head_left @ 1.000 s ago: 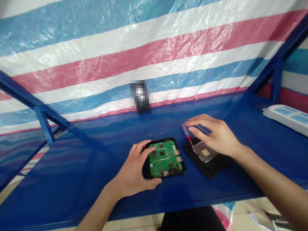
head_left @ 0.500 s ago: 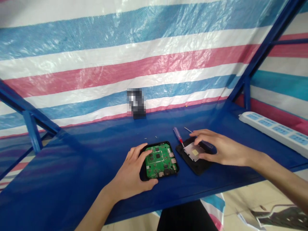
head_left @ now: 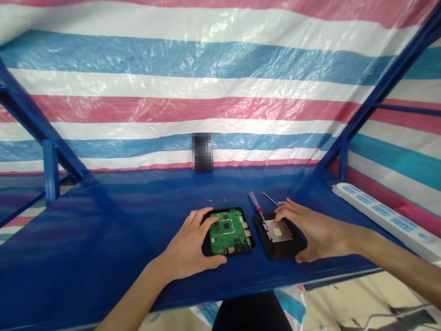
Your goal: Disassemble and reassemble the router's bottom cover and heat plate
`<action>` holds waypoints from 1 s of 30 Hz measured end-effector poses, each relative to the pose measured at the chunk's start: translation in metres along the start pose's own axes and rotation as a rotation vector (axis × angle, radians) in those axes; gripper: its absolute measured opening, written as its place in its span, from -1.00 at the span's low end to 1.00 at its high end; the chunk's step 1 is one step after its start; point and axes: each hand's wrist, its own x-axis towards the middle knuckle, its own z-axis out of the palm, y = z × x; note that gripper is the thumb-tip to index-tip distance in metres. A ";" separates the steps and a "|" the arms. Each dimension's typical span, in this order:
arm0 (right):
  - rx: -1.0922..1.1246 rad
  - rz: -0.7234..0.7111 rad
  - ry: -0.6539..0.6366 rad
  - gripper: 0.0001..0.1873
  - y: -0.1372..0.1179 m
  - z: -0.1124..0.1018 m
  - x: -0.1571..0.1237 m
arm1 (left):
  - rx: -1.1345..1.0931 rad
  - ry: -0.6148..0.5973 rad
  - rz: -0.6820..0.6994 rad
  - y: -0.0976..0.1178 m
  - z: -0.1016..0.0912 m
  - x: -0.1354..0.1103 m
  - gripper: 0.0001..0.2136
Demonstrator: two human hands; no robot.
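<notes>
A black case half with a green circuit board [head_left: 229,232] lies on the blue table [head_left: 120,248]. My left hand [head_left: 188,250] grips its left side, thumb under the near edge, fingers curled over the far corner. Right beside it lies the black cover [head_left: 275,243] with a silver metal plate [head_left: 278,231] inside. My right hand [head_left: 312,232] holds the cover's right side, fingers at its far edge, thumb at the near corner. A small screwdriver [head_left: 257,204] with a blue and red handle lies just behind the cover. A thin metal bit [head_left: 270,199] rests next to it.
A white power strip [head_left: 382,214] runs along the table's right edge. A small dark blurred object [head_left: 202,152] stands against the striped tarpaulin at the back. Two tiny screws [head_left: 217,200] lie behind the board. Blue frame posts rise at both sides.
My right hand left the screwdriver area and settled around the black cover, which shifted and turned squarer to me. My left hand kept its hold on the board case. The view tilted upward.
</notes>
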 end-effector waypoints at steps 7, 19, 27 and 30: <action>0.138 0.258 -0.091 -0.05 -0.026 -0.003 -0.008 | -0.002 -0.006 -0.019 0.002 -0.001 -0.002 -0.31; 0.732 0.189 0.022 0.18 -0.022 0.016 -0.015 | -0.158 0.087 0.006 0.008 -0.004 -0.008 -0.11; 0.863 0.017 0.368 0.09 -0.055 0.039 0.016 | -0.736 0.168 0.051 0.050 0.019 -0.006 0.11; 0.904 -0.005 0.468 0.14 -0.069 0.043 0.039 | -1.023 0.209 0.098 0.056 0.016 0.009 0.11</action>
